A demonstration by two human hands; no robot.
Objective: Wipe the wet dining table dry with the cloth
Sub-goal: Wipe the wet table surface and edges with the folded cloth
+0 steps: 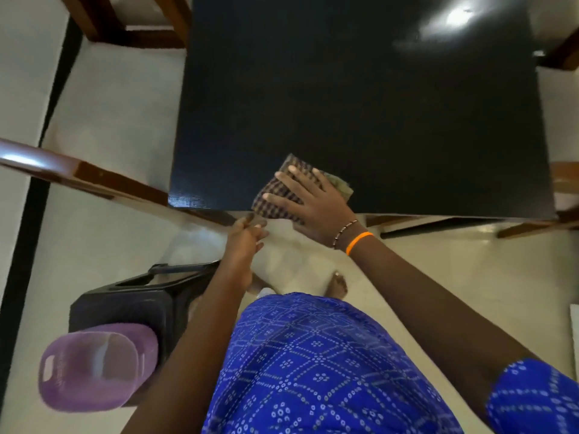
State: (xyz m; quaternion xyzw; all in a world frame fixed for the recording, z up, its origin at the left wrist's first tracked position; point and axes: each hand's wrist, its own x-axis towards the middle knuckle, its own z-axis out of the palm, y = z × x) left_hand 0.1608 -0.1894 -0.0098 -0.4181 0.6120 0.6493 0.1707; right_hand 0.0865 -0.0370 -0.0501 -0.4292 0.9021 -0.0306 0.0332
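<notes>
The dining table [360, 104] has a glossy black top with a bright glare at its far right. A folded checked brown cloth [283, 186] lies on the table at its near edge, partly hanging over it. My right hand [308, 202] lies flat on the cloth with fingers spread and straight, pressing it onto the table. My left hand [246, 238] hangs just below the table's near edge, fingers loosely curled, holding nothing that I can see.
Wooden chairs stand at the far left [131, 23], along the left [78, 173] and at the right edge [564, 183]. A black stool [141, 296] carries a purple plastic basket [94, 368] at lower left. Pale tiled floor surrounds the table.
</notes>
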